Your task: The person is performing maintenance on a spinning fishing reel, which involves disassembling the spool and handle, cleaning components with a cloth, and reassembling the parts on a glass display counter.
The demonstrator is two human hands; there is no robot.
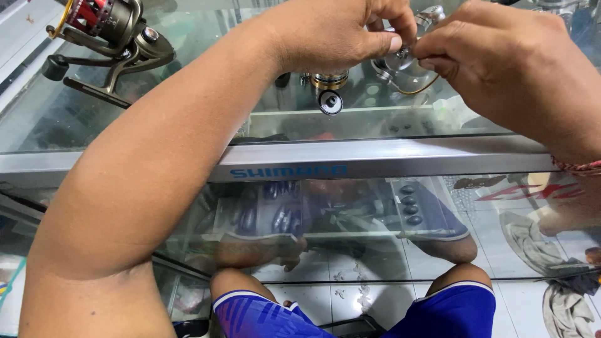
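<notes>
Left hand [338, 31] and right hand [501, 56] both pinching silver fishing reel [400, 62], raised over glass counter [188, 119] for close fingertip work; second reel [106, 31] parked aside, far left.

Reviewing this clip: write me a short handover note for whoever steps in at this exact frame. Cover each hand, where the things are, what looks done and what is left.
Left hand: closed around the silver fishing reel, thumb pressed against its front.
Right hand: fingertips pinching a small part on the same reel; the part itself is hidden.
The reel is held just above the glass counter, with its gold-banded spool and a small round black knob showing under the left hand.
A second, dark and red reel lies on the glass at far left, untouched.
Done: cannot tell from this view.
Left: the silver reel is in hand, not set down.
</notes>
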